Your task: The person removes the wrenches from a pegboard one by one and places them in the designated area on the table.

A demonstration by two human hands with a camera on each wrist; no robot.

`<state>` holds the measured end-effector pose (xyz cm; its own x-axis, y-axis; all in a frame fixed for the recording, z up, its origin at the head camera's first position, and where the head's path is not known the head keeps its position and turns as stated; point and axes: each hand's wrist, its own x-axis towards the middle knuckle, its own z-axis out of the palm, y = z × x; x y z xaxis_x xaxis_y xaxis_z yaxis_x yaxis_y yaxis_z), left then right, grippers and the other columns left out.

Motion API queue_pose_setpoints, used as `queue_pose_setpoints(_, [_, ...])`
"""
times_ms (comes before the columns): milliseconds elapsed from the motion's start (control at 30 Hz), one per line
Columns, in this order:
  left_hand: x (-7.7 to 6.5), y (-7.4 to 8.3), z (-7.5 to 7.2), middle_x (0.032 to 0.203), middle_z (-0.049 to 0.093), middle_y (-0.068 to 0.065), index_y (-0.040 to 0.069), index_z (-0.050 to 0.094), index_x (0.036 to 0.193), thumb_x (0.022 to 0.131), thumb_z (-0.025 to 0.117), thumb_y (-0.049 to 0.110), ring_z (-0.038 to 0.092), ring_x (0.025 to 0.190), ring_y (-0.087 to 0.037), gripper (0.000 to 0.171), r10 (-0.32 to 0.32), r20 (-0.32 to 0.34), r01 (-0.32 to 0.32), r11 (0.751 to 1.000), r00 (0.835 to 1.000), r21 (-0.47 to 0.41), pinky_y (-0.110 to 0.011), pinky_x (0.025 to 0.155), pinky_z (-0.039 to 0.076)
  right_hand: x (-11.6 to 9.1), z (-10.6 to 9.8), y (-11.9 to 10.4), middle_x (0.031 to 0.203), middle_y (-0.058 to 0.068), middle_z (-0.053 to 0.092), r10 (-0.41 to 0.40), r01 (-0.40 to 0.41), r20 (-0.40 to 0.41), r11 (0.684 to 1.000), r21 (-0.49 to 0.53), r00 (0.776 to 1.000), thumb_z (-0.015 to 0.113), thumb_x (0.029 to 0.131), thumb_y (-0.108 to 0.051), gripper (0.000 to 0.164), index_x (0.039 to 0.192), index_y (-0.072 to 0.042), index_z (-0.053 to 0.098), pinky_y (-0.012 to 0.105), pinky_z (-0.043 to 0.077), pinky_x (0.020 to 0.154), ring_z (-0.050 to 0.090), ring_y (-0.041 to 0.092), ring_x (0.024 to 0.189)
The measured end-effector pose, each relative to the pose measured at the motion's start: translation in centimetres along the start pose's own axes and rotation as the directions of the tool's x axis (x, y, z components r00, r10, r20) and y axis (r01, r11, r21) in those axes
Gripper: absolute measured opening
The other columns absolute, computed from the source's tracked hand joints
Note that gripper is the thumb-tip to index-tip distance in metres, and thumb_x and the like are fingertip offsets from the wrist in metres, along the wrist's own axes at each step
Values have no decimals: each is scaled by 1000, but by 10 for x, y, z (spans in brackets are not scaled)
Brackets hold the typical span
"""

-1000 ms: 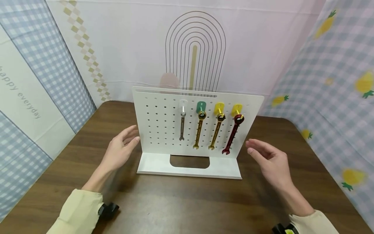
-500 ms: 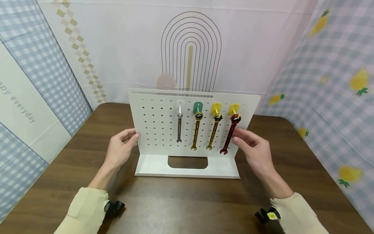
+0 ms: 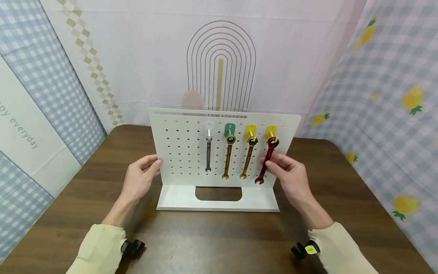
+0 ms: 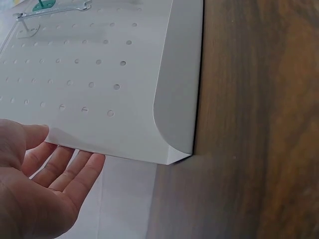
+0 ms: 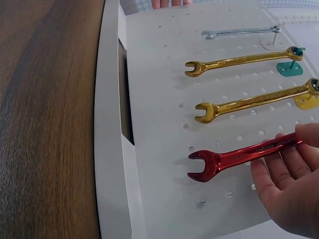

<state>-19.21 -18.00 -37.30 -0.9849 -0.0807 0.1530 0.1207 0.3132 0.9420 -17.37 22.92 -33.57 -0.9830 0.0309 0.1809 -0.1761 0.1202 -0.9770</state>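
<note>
A white pegboard [image 3: 184, 152] stands on the table, with wrenches hanging from its hooks. My right hand [image 3: 291, 179] pinches the red combination wrench [image 5: 239, 155] by its shank, thumb in front and fingers behind. The red wrench's ring end is still around the rightmost yellow hook [image 3: 271, 131]. My left hand [image 3: 138, 177] holds the board's left edge, thumb at the front face and fingertips [image 4: 94, 162] at the edge. To the left of the red wrench hang two gold wrenches [image 3: 248, 158] and a smaller silver wrench [image 3: 208, 154].
The silver wrench hangs on a clear hook [image 3: 209, 129], and the gold ones on a green hook [image 3: 230, 129] and a yellow hook [image 3: 251, 130]. The board's base [image 3: 178, 198] has a cutout. Brown wooden table [image 3: 212, 239] surrounds it; patterned cloth [image 3: 137, 57] stands behind.
My right hand has moved left from beside the board and taken hold of the red wrench. My left hand has come to the board's left edge. The view has shifted slightly.
</note>
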Motion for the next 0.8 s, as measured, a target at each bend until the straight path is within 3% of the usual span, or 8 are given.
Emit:
queue_pose_setpoints(233, [-1, -2, 0, 137, 67, -27, -4, 62, 141, 109, 62, 27, 71, 109, -8, 45, -2, -2, 2, 1000, 1000, 11, -21, 91, 60, -4, 2, -2, 97, -5, 81, 0, 1, -17, 996, 88, 1000, 71, 101, -7, 33, 125, 15, 64, 26, 63, 88, 78, 10, 95])
queue_pose_setpoints(433, [-1, -1, 0, 136, 67, -28, -5, 63, 139, 109, 62, 26, 69, 103, 3, 44, 4, -9, -4, 1000, 1000, -2, -19, 90, 60, -10, 2, -7, 96, -2, 81, -3, 3, 0, 995, 97, 1000, 71, 101, -6, 33, 123, 17, 64, 29, 64, 85, 79, 12, 92])
queue_pose_setpoints(800, [-1, -1, 0, 135, 66, -29, -7, 62, 139, 109, 61, 21, 66, 97, 10, 41, 12, -7, -12, 1000, 1000, -23, -19, 90, 60, -19, 0, -14, 96, -1, 82, 17, -20, 30, 993, 120, 999, 73, 100, -7, 32, 125, 13, 66, 35, 65, 83, 81, 16, 87])
